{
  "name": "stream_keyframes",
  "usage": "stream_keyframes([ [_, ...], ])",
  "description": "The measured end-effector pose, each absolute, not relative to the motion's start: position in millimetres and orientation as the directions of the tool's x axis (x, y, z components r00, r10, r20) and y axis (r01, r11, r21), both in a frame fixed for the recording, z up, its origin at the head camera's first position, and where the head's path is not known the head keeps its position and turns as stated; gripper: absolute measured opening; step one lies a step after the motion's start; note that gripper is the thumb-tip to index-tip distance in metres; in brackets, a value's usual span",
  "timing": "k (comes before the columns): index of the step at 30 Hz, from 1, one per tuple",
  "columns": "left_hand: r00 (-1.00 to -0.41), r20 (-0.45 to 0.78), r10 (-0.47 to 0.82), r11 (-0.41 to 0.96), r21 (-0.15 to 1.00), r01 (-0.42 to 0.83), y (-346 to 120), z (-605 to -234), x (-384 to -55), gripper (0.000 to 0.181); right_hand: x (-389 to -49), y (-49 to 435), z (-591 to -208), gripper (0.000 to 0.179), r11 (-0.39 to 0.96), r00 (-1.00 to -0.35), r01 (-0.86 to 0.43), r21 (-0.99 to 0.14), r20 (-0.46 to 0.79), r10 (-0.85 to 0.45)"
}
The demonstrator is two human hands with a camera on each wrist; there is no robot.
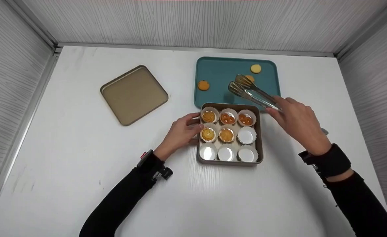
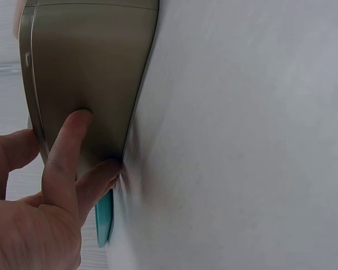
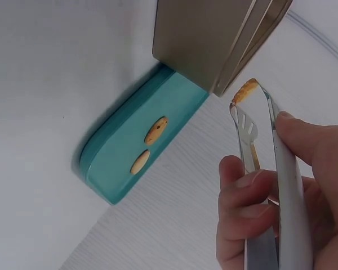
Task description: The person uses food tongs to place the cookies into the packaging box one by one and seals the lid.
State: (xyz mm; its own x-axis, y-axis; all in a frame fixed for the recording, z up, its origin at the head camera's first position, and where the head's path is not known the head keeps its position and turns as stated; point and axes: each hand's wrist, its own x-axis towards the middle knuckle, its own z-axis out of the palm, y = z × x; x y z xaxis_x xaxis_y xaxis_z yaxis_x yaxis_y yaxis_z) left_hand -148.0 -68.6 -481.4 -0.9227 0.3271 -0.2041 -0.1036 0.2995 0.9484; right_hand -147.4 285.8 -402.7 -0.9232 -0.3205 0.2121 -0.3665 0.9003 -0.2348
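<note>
My right hand grips metal tongs, whose slotted ends are over the teal tray. In the right wrist view, an orange-brown cookie is pinched between the tong tips. My left hand touches the near-left wall of a gold-brown tin; its thumb lies at the rim and its extended fingers against the outside. White paper cups fill the tin in rows. The back row holds a swirl cookie and two pretzel-shaped cookies; in the middle row are a yellow-centred cookie and a flower-shaped cookie.
On the tray lie a pale cookie, a brown cookie and another one partly behind the tongs. The tin's front edge of the tray is overlapped by the tin. A shallow gold-brown lid lies to the left. Grey wood-grain panels border the white table.
</note>
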Motion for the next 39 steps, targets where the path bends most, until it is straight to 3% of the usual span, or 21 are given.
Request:
stream_keyframes([
  [23,-0.926,-0.193,0.325,0.32,0.944,-0.084,-69,-478,-147,0.055,-76,326,-391,0.042,0.855,-0.84,-0.498,-0.146,0.326,-0.434],
  [31,-0.92,-0.224,0.322,0.3,0.946,-0.125,-70,-477,-147,0.055,-66,335,-383,0.057,0.835,-0.794,-0.547,-0.056,0.351,-0.496],
  [39,-0.917,-0.233,0.322,0.293,0.946,-0.138,-69,-478,-147,0.055,-59,334,-373,0.068,0.824,-0.78,-0.564,0.057,0.292,-0.554],
])
